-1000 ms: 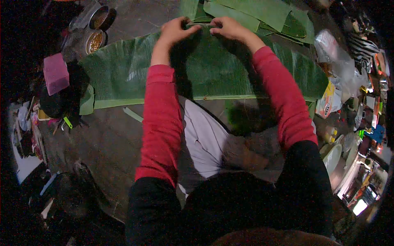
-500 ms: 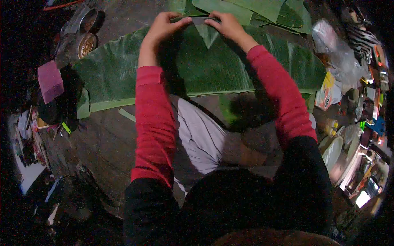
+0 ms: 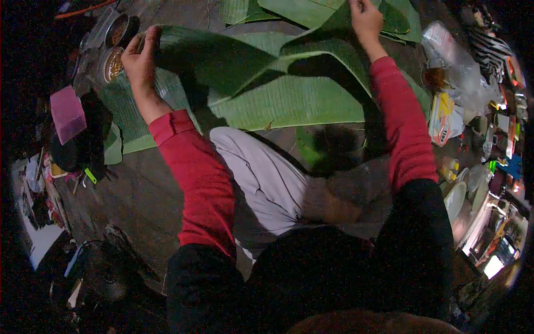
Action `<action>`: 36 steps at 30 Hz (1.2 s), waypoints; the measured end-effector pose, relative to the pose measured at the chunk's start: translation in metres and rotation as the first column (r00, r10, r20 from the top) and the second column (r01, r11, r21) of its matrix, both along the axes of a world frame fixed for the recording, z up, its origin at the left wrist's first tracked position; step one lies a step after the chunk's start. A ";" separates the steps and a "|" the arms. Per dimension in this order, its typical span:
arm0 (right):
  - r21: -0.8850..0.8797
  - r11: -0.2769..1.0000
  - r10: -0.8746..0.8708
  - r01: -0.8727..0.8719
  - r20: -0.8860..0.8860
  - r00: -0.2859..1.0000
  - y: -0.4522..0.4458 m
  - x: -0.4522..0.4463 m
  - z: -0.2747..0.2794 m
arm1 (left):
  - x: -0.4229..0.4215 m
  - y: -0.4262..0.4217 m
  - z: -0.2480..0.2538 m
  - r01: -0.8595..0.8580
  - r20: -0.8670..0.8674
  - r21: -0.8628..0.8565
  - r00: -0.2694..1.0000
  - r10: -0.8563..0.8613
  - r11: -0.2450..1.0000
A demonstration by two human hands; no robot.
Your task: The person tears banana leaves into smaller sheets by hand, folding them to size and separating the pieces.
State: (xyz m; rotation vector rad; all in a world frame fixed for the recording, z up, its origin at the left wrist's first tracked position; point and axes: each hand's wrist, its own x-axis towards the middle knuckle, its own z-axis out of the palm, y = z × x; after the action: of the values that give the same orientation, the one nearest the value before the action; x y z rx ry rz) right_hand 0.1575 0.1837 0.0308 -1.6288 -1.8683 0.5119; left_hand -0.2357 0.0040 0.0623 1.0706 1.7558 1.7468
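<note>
A long green banana leaf [image 3: 222,53] lies across the floor in front of my crossed legs. My left hand [image 3: 141,53] is closed on its far edge at the left, holding that part raised. My right hand [image 3: 365,19] grips another raised part at the upper right. Between my hands the lifted leaf dips and narrows near the middle, where it looks split or folded. Underneath, a paler green leaf surface [image 3: 300,103] lies flat with its thick edge toward me. Further cut leaf pieces [image 3: 300,12] are piled beyond.
Two round tins [image 3: 115,62] stand at the left, near a pink block [image 3: 68,114]. On the right are a plastic bag [image 3: 453,61], a yellow-and-white packet [image 3: 443,119] and a pale bowl [image 3: 455,200]. A dark fan-like object [image 3: 105,278] sits at lower left.
My hands were close together at the leaf's far edge, beside a V-shaped tear. They have moved wide apart, left and right, lifting the leaf and exposing the paler surface.
</note>
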 end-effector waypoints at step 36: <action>-0.024 0.922 -0.362 0.387 0.302 0.882 -0.162 0.110 -0.021 | 0.074 0.040 0.019 0.202 -0.917 -0.374 0.064 -0.393 0.905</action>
State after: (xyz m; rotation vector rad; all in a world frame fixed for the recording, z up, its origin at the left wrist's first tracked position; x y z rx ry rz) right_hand 0.2673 0.0221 0.0102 -2.1585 -1.6777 0.1893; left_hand -0.1613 0.0438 0.0812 2.7047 1.9140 0.3822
